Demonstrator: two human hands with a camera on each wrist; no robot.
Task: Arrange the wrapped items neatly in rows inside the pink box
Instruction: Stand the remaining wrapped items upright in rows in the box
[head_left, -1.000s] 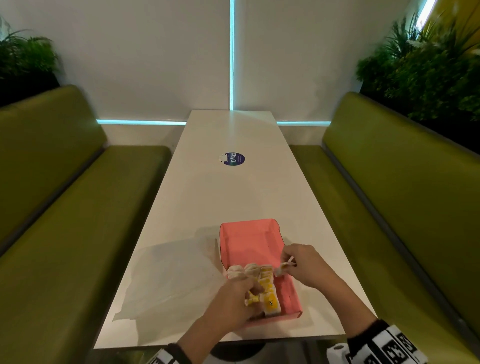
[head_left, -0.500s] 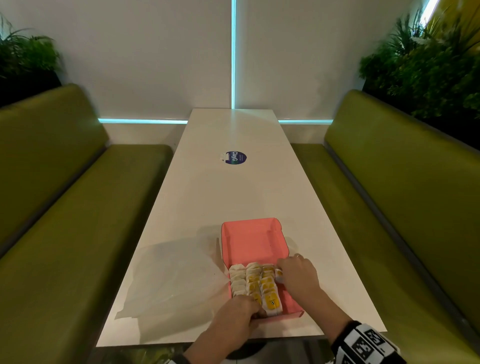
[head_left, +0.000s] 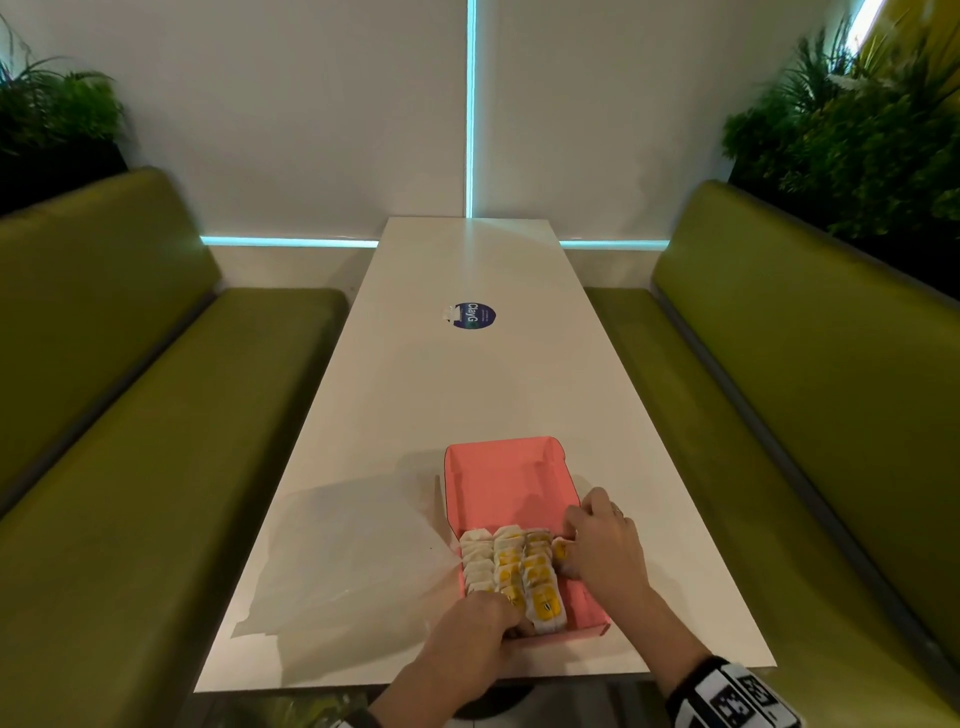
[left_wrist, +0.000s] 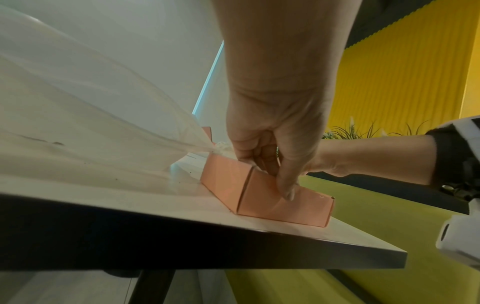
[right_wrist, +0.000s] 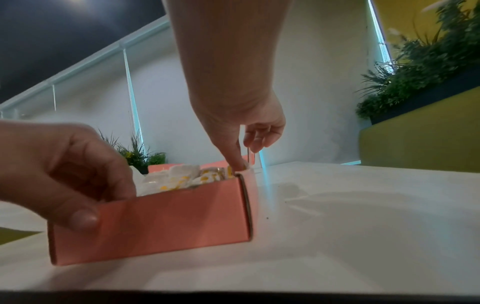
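Observation:
An open pink box lies near the front edge of the white table. Three rows of white-and-yellow wrapped items fill its near half. My left hand grips the box's near left corner, thumb on the outer wall of the box and fingers over the rim. My right hand reaches down inside the right wall and pinches one wrapped item beside the third row. In the right wrist view its thumb presses down by the items in the box.
A limp clear plastic bag lies flat on the table just left of the box. A round blue sticker is further up the table. Green benches flank both sides. The table's front edge is right below the box.
My right hand has lowered the pinched item from above the box down to its right wall. My left hand has slid off the rows to the box's near corner.

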